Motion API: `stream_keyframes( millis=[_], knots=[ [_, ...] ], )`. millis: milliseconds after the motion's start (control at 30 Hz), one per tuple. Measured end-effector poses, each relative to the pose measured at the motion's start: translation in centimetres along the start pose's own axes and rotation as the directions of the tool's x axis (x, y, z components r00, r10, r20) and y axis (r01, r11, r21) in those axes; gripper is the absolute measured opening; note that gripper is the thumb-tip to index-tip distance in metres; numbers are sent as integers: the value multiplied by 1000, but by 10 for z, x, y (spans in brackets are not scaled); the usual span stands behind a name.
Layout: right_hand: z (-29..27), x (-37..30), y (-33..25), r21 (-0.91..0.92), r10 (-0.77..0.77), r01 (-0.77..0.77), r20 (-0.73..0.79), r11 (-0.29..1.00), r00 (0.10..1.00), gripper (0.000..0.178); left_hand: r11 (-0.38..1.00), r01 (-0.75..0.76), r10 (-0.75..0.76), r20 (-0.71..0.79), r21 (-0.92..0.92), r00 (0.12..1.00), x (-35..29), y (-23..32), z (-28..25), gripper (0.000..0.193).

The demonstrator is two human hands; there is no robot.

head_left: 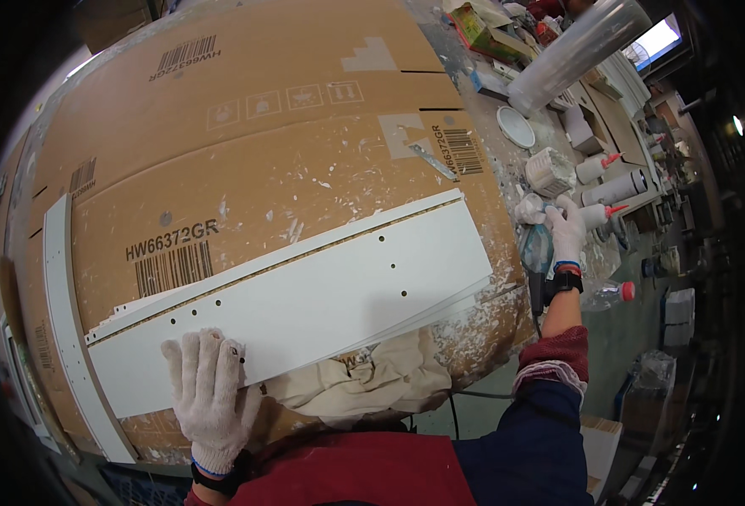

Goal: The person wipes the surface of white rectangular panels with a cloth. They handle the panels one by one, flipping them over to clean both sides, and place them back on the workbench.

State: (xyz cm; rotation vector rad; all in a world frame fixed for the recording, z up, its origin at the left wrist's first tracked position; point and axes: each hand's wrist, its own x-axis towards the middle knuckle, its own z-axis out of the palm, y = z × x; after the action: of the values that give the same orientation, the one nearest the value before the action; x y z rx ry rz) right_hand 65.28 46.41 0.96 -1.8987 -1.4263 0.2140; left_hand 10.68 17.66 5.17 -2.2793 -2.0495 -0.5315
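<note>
My left hand (pixel 208 388), in a white knit glove, lies flat with fingers stretched out on the near edge of a long white panel (pixel 305 312). The panel has several small drilled holes and a brown groove along its far side; other white panels show beneath it. My right hand (pixel 566 229), also gloved, reaches to the bench's right edge, its fingers bent. Beside them are a white bottle (pixel 594 217) with a red nozzle and a crumpled white piece (pixel 530 209). What those fingers hold, if anything, is hidden. Below the right hand is a dark tool (pixel 537 287) with a cable.
Printed cardboard (pixel 263 169) with white flecks covers the bench. A narrow white strip (pixel 77 329) lies at the left, a cream cloth (pixel 372 379) near me. To the right stand a white tub (pixel 550 172), another bottle (pixel 593 168), a round lid (pixel 516 126) and a clear roll (pixel 579 55).
</note>
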Motion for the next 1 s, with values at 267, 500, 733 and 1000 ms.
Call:
stream_keyframes(
  millis=[267, 500, 733, 1000],
  knots=[
    [-30, -25, -32, -11, 118, -119, -22, 993, 993, 33, 1000, 5, -5, -8, 8, 1000, -2, 0, 0, 57],
    [-24, -39, 19, -485, -44, 72, 69, 872, 997, 38, 1000, -1, 1, -8, 6, 1000, -1, 0, 1, 57],
    [-23, -48, 5, -475, 25, 42, 134, 879, 991, 36, 1000, 3, -4, -48, -19, 999, -4, -1, 3, 59],
    [-29, -60, -96, 152, 65, -66, 13, 986, 998, 33, 1000, 3, -4, -67, -21, 998, -3, 0, 3, 59]
  ],
)
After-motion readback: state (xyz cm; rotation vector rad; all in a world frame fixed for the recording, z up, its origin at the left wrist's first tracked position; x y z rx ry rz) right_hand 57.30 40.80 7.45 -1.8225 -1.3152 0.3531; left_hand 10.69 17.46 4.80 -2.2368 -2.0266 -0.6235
